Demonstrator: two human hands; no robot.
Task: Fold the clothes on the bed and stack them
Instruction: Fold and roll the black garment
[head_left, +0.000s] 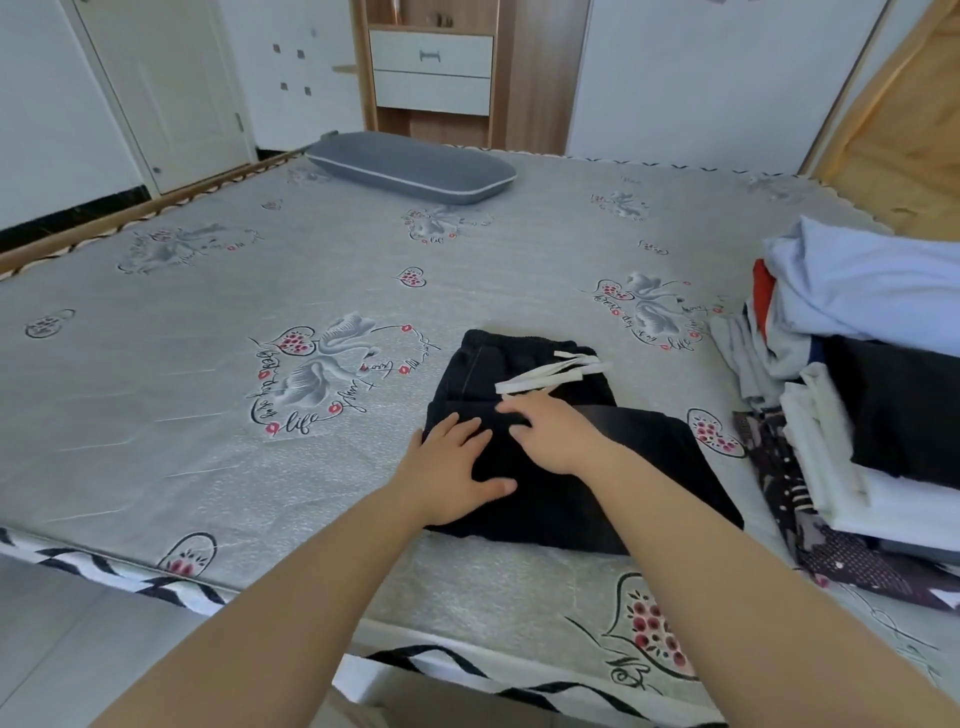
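Black trousers (649, 467) with a white drawstring (550, 375) lie folded on the bed (208, 364), near its front edge. My left hand (447, 467) presses flat on the left part of the fold, fingers straight. My right hand (550, 431) rests flat on the middle of the trousers, just below the drawstring. A stack of folded clothes (883, 457) sits at the right edge of the bed, with a loose pale blue garment (872, 286) heaped on top and behind.
A grey pillow (410, 166) lies at the far side of the bed. A wooden cabinet with white drawers (431, 67) stands against the far wall, and a white door (171, 93) is at the left. A dark patterned cloth (841, 551) lies under the stack.
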